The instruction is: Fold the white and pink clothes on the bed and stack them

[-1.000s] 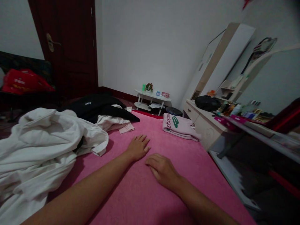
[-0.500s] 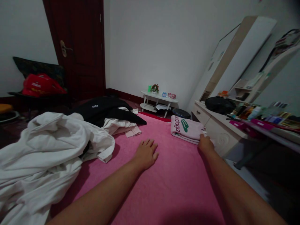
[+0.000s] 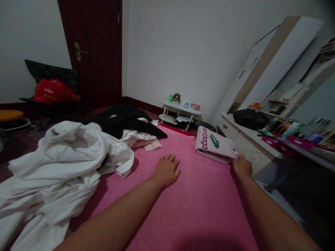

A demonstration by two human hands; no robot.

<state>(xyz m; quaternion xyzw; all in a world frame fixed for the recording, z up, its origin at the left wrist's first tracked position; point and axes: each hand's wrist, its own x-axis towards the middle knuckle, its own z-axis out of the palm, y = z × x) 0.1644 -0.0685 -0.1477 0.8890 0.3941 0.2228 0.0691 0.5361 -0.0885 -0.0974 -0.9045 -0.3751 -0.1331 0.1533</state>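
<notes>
My left hand [image 3: 166, 170] lies flat on the pink bedspread [image 3: 180, 216], fingers stretched out and holding nothing. At the right edge of the bed is a folded light pink garment [image 3: 222, 148] with dark red lettering and a green mark on top. My right hand [image 3: 243, 167] pinches its near right corner, and my fingertips there are partly hidden. To the left of my left hand, a white hooded garment [image 3: 65, 153] lies crumpled. Behind it rest a black garment [image 3: 117, 116] and a whitish garment [image 3: 138, 137] with a pale pink end.
A dresser [image 3: 243, 139] stands close beyond my right hand, with a black bag [image 3: 250, 118] and several bottles on top. Past the bed's far edge is a small white table [image 3: 180, 106]. A red bag [image 3: 54, 91] sits on a chair by the dark door [image 3: 96, 45].
My right hand has shifted slightly right and nearer, drawing the garment's corner out a little. My left hand stays flat on the bedspread. The view has turned slightly left.
</notes>
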